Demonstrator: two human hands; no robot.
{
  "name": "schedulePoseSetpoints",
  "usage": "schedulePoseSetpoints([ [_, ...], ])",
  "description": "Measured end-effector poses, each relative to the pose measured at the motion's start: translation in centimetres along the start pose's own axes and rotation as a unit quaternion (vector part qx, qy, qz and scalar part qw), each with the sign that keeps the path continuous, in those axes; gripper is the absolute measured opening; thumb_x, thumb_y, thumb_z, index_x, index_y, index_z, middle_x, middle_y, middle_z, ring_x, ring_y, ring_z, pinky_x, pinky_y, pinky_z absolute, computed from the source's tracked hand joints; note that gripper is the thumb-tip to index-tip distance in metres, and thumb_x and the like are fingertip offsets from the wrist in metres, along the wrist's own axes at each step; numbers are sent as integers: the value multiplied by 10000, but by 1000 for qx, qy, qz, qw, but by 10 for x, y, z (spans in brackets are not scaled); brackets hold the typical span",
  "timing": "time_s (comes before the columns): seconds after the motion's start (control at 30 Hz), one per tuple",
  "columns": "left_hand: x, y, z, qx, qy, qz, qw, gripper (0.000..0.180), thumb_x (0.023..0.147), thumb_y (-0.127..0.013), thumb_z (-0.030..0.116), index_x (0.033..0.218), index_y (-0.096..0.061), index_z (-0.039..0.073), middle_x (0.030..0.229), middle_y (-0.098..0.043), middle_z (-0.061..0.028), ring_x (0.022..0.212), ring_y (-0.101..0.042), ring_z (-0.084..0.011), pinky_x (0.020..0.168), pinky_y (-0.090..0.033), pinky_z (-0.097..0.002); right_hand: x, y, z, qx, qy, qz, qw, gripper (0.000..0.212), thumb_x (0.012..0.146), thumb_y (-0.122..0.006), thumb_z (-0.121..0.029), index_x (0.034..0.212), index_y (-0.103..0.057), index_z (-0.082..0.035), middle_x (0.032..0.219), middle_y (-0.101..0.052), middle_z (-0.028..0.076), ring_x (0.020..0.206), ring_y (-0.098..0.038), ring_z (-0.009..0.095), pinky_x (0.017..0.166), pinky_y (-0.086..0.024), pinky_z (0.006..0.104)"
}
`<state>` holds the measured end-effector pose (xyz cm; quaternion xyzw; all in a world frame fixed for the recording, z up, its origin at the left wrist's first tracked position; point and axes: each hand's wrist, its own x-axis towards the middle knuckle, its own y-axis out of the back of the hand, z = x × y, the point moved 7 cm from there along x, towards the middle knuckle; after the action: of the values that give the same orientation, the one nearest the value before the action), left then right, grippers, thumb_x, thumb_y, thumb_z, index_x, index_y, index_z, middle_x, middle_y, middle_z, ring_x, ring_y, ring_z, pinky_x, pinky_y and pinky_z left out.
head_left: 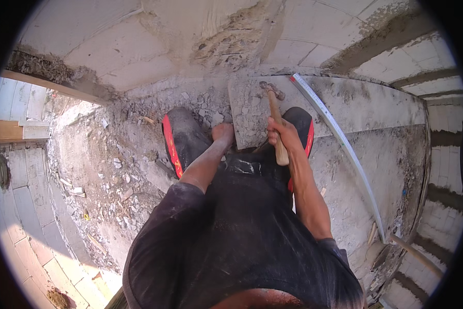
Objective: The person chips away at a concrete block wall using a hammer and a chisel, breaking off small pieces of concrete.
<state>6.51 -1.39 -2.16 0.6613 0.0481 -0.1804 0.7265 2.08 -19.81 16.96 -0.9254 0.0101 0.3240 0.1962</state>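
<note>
My right hand [284, 134] is wrapped round the wooden handle of a hammer [275, 107]. The hammer's dusty metal head points away from me, over a pale, rubble-strewn slab [246, 126]. Closed in a fist, my left hand [222, 134] is down between my knees, beside the slab's left edge. Whatever that fist may hold is hidden under the fingers. Broken grey chips [203, 110] lie on the ground just beyond my left hand.
A long metal straightedge [339, 136] lies at the right, across a large flat grey panel [365, 110]. Rubble [123, 180] covers the floor at the left. A block wall with a chipped patch [231, 41] rises ahead. A wooden handle [417, 255] sticks out at the lower right.
</note>
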Motion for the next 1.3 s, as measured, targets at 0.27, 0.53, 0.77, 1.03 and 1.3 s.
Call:
schedulePoseSetpoints([
  [0.27, 5, 4, -19, -106, 69, -20, 992, 174, 819, -636, 181, 908, -757, 95, 915, -733, -149, 906, -719, -303, 768, -560, -421, -113, -18, -67, -85, 168, 32, 982, 407, 865, -738, -248, 1103, -521, 1, 635, -505, 15, 444, -490, 93, 385, -404, 238],
  [0.53, -74, 146, -45, -392, 152, 137, 897, 218, 836, -702, 179, 966, -619, 24, 852, -719, -144, 763, -715, -235, 652, -563, -372, -139, 10, -45, -109, 146, 109, 977, 359, 843, -755, -242, 997, -529, -8, 607, -501, 6, 388, -458, 84, 360, -393, 240],
  [0.77, -77, 186, -41, -780, 89, 311, 536, 128, 926, -639, 71, 959, -540, -4, 842, -707, -121, 664, -678, -171, 552, -558, -278, -126, -5, -41, -118, 168, 74, 976, 330, 861, -731, -231, 1005, -520, -22, 552, -467, -11, 369, -432, 73, 346, -380, 223],
  [1.03, -5, 232, -2, -588, 10, 378, 715, 272, 901, -673, 92, 1135, -553, 24, 842, -702, -134, 733, -689, -167, 636, -547, -277, -127, -19, -43, -140, 179, 65, 972, 335, 868, -724, -232, 1011, -514, -12, 556, -474, -5, 362, -430, 73, 339, -380, 225],
  [1.3, 10, 200, 21, -678, 14, 303, 670, 361, 918, -624, 91, 1267, -536, 63, 897, -706, -144, 829, -718, -269, 719, -549, -322, -128, -13, -51, -170, 183, 87, 964, 376, 860, -735, -249, 1027, -518, 10, 627, -507, 17, 397, -464, 89, 368, -384, 242],
])
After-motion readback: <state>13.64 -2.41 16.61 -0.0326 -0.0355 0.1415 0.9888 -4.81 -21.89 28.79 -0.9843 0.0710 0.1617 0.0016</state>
